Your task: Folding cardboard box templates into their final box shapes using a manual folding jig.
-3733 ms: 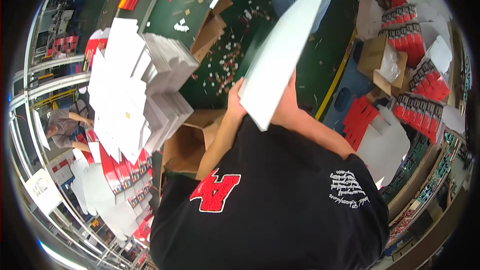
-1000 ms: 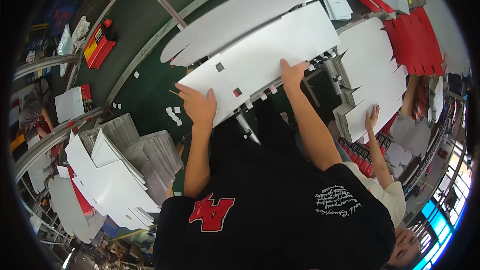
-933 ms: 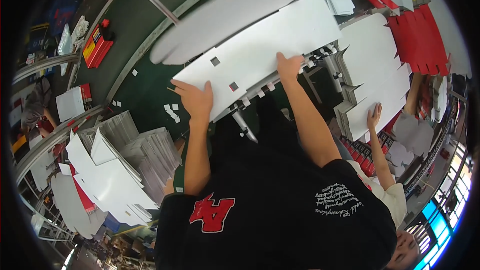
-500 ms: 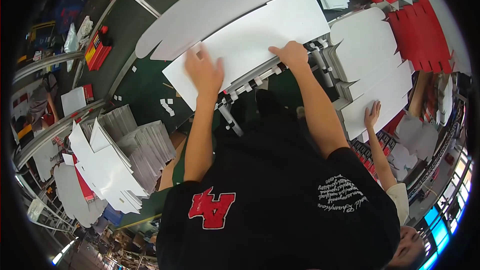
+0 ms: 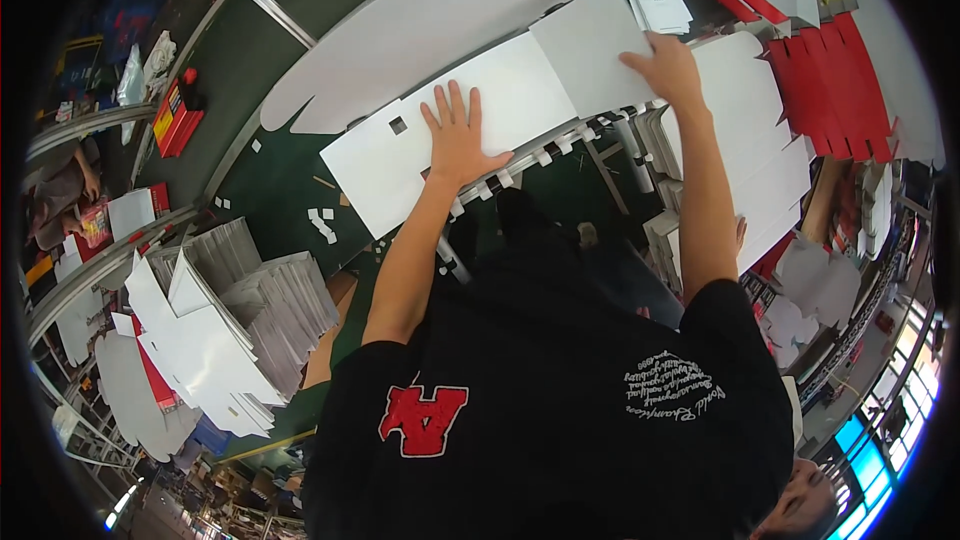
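A long white cardboard sheet point(image 5: 510, 80) lies on a frame with rollers. It has a small square hole near its left part. My left hand point(image 5: 458, 145) is open, pressed flat on the sheet with its fingers spread, just right of the hole. At the sheet's right end a grey panel point(image 5: 590, 50) shows; I cannot tell whether it is a folded-over part or a separate piece. My right hand point(image 5: 672, 72) rests at the panel's right edge, its thumb stretched out apart from the index finger. Its other fingers are mostly hidden.
Stacked white cut-out boards point(image 5: 750, 140) lie at the right, with red cardboard pieces point(image 5: 830, 90) beyond. A bundle of boards point(image 5: 285, 300) stands at the lower left. Behind the sheet is a large pale board point(image 5: 400, 40). A co-worker's hand point(image 5: 740, 232) shows beside my right arm.
My left hand has gone from a blur near the hole to flat on the sheet. My right hand has moved right and farther away. A grey panel now shows where the sheet was white.
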